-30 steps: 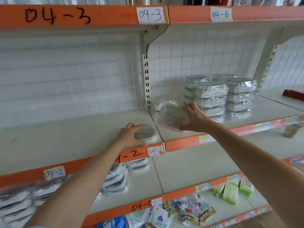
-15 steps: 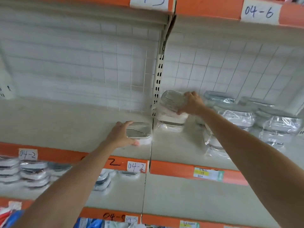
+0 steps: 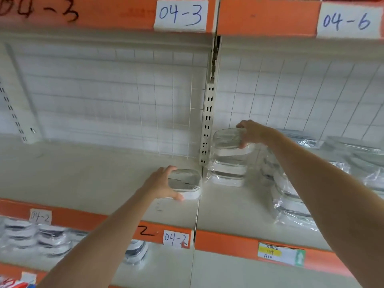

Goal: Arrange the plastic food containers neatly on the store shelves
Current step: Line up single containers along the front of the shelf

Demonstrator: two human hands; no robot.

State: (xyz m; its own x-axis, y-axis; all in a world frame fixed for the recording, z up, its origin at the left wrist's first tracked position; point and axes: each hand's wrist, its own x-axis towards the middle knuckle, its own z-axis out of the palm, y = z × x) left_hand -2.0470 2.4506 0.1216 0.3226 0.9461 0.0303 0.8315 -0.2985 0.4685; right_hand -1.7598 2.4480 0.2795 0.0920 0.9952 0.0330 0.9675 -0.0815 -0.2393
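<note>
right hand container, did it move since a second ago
Yes. The container in the right hand went back toward the slotted upright and now sits atop the stack.

A cream-coloured store shelf (image 3: 87,179) runs across the middle of the frame, split into two bays by a slotted upright post (image 3: 208,121) just right of centre. Its front edge is an orange strip (image 3: 228,242) carrying a handwritten label reading 04-2 (image 3: 176,239) and, further right, a printed price tag (image 3: 281,254). On the left bay, close to the post, sits a single clear plastic container (image 3: 185,183). On the right bay, beside the post, stands a stack of wrapped containers (image 3: 228,163), with more wrapped stacks (image 3: 291,196) toward the right edge. A lower shelf (image 3: 228,273) at the bottom left holds further wrapped containers (image 3: 37,235).
</note>
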